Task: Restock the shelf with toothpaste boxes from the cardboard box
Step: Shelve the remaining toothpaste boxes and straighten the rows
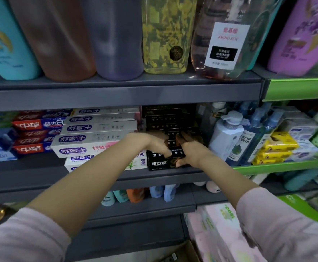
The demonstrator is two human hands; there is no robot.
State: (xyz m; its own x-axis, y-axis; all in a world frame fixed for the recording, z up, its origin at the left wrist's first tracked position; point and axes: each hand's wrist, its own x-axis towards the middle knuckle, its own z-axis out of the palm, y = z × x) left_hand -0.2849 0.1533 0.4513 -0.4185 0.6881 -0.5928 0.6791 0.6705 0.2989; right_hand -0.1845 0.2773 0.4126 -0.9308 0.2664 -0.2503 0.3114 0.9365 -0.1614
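Note:
A stack of black toothpaste boxes (165,118) stands in the middle of the grey shelf (116,178). My left hand (154,143) lies on the front ends of the lower black boxes, fingers stretched down and to the right. My right hand (189,150) presses against the stack's right side, fingers pointing up, thumb at the bottom box (160,163). Left of the stack lies a pile of white and silver toothpaste boxes (96,138). A corner of the cardboard box (180,252) shows at the bottom edge.
Red and blue toothpaste boxes (31,137) fill the shelf's left end. A white pump bottle (228,133), blue bottles and yellow packs stand to the right. Large shampoo bottles (114,35) line the shelf above. Pink tissue packs (222,233) sit low right.

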